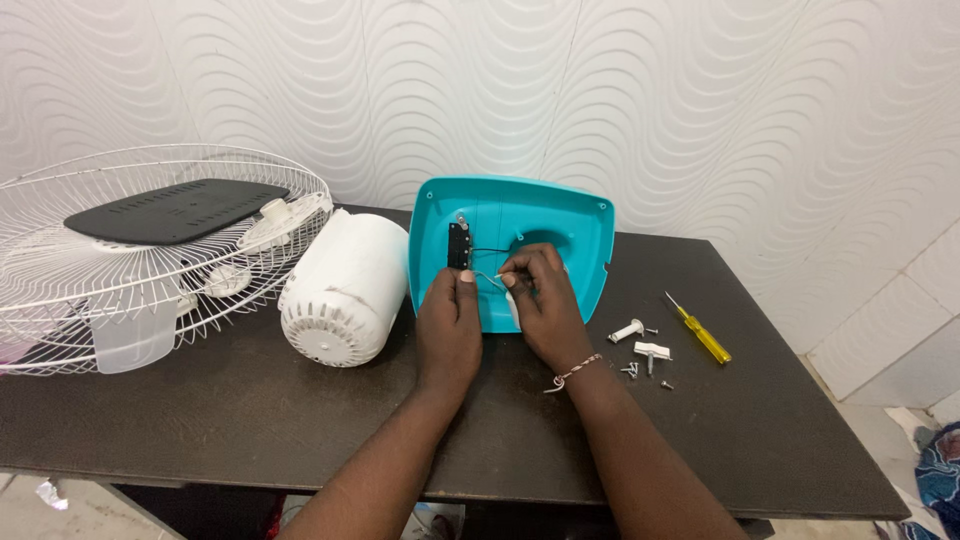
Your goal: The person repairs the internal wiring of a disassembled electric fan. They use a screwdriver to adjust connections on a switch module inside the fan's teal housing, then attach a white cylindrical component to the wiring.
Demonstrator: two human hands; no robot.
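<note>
- Turquoise plastic fan base cover stands tilted on the dark table, hollow side facing the person; both hands work inside it.
- Left hand: fingers closed against the cover's lower rim, thumb up beside a black switch block.
- Right hand: fingertips pinched together on a thin white wire.
- White motor housing lies just left; wire fan guard farther left.
- Yellow screwdriver, screws and white knobs lie right.
- Both forearms reach forward, wrists near each other.
</note>
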